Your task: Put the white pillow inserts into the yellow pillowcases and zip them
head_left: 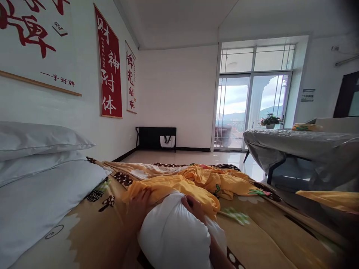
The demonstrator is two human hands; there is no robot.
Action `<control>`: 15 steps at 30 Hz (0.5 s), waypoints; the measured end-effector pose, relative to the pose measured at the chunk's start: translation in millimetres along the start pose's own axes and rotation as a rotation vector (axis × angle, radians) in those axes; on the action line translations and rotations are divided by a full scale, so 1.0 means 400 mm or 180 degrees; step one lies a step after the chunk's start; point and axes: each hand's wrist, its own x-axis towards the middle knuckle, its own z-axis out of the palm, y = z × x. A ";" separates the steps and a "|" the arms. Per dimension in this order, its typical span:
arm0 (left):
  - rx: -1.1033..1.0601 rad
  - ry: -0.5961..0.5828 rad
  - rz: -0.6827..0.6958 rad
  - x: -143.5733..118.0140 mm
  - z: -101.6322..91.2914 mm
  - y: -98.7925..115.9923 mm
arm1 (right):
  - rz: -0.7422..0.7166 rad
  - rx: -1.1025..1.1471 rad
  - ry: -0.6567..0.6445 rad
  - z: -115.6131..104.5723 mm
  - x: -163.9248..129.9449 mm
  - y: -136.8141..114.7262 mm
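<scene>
White cotton is being gripped near the bottom of the view: a plump white pillow (pixel 174 235) is being held up over the bed (pixel 269 231) between both hands. The left hand (pixel 141 207) is being pressed against the pillow's upper left side, with its fingers spread onto the yellow pillowcase (pixel 174 188) bunched just behind it, so that both cloth and pillow are being grasped there. The right hand (pixel 193 205) is being curled over the pillow's top right edge, its fingertips clenched into the fabric. The pillowcase is being draped from the pillow's far end back across the patterned tan bedsheet (pixel 92 228). Two more white pillows (pixel 39 149) are being stacked at the left, against the wall, with a white duvet (pixel 36 205) lying beneath them. A counter (pixel 294 140) covered in grey plastic is being shown at the right, well apart from the hands, in front of the glass balcony doors (pixel 252 108).
</scene>
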 end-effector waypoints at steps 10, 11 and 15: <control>-0.0594 0.1433 0.0295 -0.032 -0.015 0.028 | -0.0326 -0.0013 -0.0637 0.005 -0.024 -0.005; -0.0834 0.1346 0.0274 -0.029 -0.030 0.038 | -0.0374 -0.0031 -0.0676 0.004 -0.027 -0.009; -0.1412 0.0819 0.0237 -0.024 -0.088 0.097 | -0.0668 -0.0058 -0.0944 0.013 -0.064 -0.040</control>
